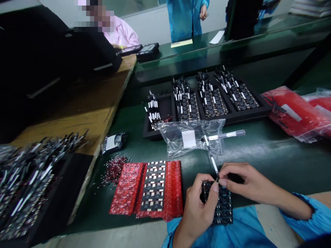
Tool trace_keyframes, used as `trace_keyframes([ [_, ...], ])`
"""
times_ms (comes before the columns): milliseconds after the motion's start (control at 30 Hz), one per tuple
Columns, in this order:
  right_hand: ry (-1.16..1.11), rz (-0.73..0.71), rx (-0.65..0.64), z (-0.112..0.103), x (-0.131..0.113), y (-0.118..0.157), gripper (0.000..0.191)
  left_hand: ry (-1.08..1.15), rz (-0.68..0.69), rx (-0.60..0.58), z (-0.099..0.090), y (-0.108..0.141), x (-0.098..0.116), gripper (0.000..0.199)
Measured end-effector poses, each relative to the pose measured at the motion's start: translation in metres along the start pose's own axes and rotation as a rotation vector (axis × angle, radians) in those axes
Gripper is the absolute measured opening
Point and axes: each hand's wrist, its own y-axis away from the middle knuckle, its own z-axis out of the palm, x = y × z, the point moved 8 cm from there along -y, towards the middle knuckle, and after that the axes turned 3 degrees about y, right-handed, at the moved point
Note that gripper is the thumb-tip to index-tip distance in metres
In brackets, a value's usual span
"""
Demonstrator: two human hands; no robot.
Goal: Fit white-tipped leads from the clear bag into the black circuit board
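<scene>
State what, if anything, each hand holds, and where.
Left hand: a dark rectangular circuit panel, by its upper edge. Right hand: apparently a thin black-and-white cable, near its lower end.

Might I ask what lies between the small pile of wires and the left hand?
In the head view, red bubble wrap bearing a circuit board lies between the wires and the left hand.
</scene>
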Motion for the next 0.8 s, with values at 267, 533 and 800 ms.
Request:
trace_keyframes([
  [267,0.025,-0.011,-0.005,0.001,0.003,0.002,0.013,-0.022,0.064,0.0,0.0,0.001,0.01,0.008],
  [533,-0.005,0.026,-0.025,0.0,0.002,0.0,0.02,-0.025,0.049,-0.007,0.0,0.001,0.004,0.01],
  [800,-0.036,0.087,0.013,0.001,0.009,-0.002,0.03,0.111,-0.02,-0.012,0.002,0.001,-0.001,0.03],
])
